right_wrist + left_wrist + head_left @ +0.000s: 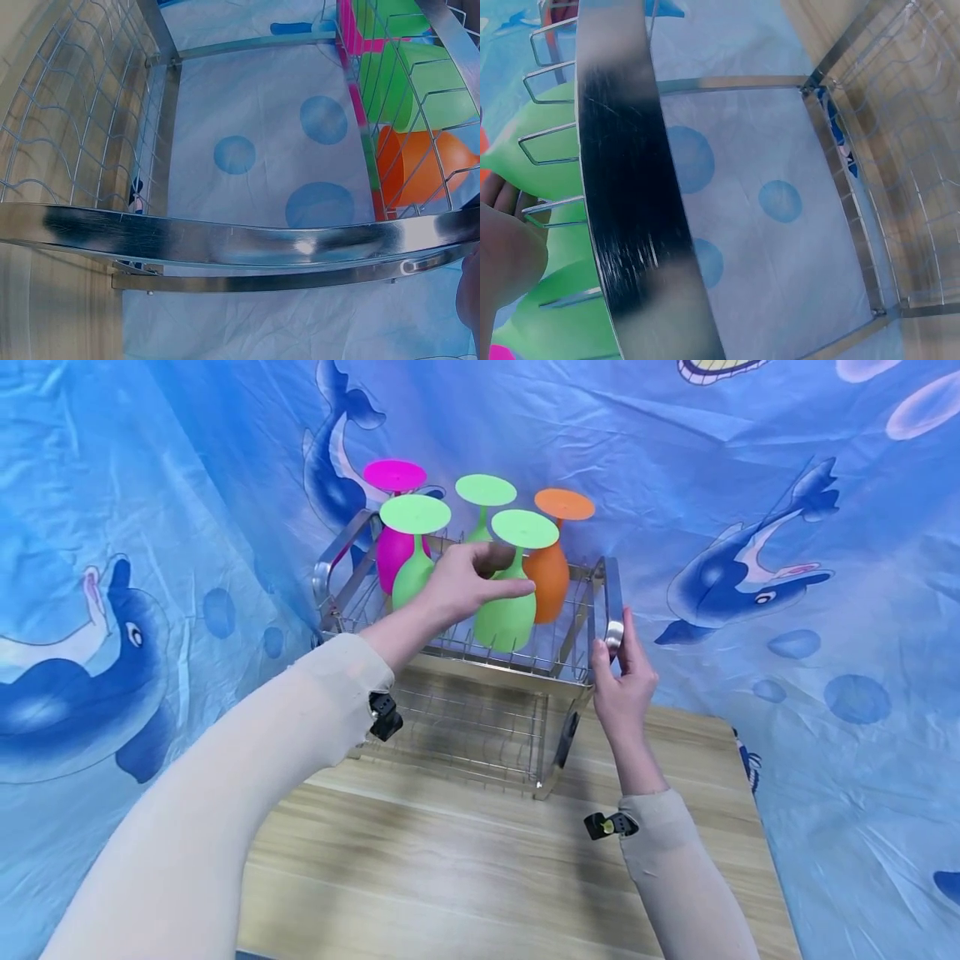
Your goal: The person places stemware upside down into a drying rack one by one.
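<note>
Upside-down plastic wine glasses stand on the top tier of a metal two-tier dish rack (495,673). My left hand (459,583) holds the front right green wine glass (504,628), thumb on the near side and fingers behind the bowl. Close by are the front left green wine glass (412,578), a back green wine glass (486,490), a magenta wine glass (395,476) and an orange wine glass (551,581). My right hand (626,685) grips the rack's right side handle (613,610). Only a sliver of that hand shows in the right wrist view.
The rack's lower wire tier (465,735) sits below the glasses. Beneath it is a wood-grain table (420,868). Blue cloth (750,510) with dolphin prints hangs behind and on both sides. Metal side bars (225,240) frame the rack.
</note>
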{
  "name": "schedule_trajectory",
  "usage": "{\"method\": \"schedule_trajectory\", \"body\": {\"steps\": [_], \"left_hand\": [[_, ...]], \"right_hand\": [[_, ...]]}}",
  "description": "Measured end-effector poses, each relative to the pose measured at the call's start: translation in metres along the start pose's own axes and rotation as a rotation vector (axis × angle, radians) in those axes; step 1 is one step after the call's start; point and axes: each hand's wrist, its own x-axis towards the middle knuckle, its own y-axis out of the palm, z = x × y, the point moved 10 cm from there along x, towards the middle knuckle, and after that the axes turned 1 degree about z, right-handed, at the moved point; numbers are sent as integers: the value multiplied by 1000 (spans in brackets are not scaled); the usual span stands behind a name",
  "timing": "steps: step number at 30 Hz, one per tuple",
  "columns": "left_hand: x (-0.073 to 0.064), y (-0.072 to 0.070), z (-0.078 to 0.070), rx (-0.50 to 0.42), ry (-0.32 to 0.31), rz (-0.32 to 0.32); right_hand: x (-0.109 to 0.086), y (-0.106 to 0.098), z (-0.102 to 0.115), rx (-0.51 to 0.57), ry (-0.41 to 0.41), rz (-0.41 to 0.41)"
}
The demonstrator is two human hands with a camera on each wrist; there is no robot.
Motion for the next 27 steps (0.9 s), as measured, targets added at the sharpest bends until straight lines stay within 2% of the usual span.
{"method": "schedule_trajectory", "body": {"steps": [3, 9, 14, 18, 20, 22, 27], "left_hand": [[-8, 2, -1, 35, 6, 35], [-28, -11, -1, 83, 7, 21], [-46, -13, -8, 70, 43, 58], [-65, -17, -15, 111, 70, 96], [-76, -23, -18, 166, 79, 99], [-88, -31, -19, 258, 90, 89], [-118, -59, -20, 432, 111, 16]], "right_hand": [[0, -2, 0, -12, -13, -2], [0, -1, 1, -29, 7, -2], [0, -1, 18, -23, 21, -6], [1, 0, 33, -6, 18, 4], [1, 0, 28, -17, 13, 10], [1, -1, 20, -45, 8, 10], [2, -4, 4, -90, -23, 22]]}}
